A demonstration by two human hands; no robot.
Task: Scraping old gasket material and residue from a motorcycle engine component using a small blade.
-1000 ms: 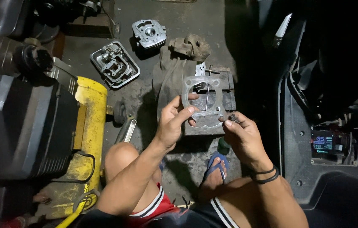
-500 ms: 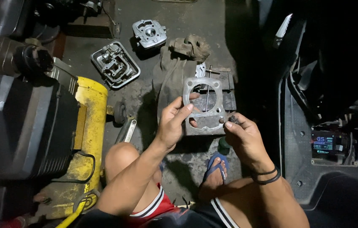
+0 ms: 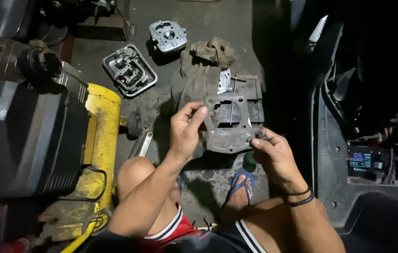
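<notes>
I hold a flat grey metal plate (image 3: 229, 136) with a large round hole and small corner holes, like an engine gasket or base plate, above the concrete floor. My left hand (image 3: 185, 130) grips its left edge with the fingers over the top. My right hand (image 3: 274, 157) pinches its lower right corner between thumb and fingers; two dark bands sit on that wrist. Beneath the plate lies a dark finned engine block (image 3: 250, 100) with thin studs sticking up.
A cylinder head (image 3: 167, 35) and a metal engine cover (image 3: 129, 70) lie on the floor at the top. A crumpled rag (image 3: 213, 51) lies beside them. A yellow and black machine (image 3: 96, 140) stands left, a wrench (image 3: 141, 143) next to it. A scooter body with a lit display (image 3: 363, 161) is right. My foot in a blue sandal (image 3: 238, 187) is below.
The plate has come slightly lower and nearer to me. My left fingers have shifted from the plate's hole to its upper left edge. My right hand stays at the lower right corner.
</notes>
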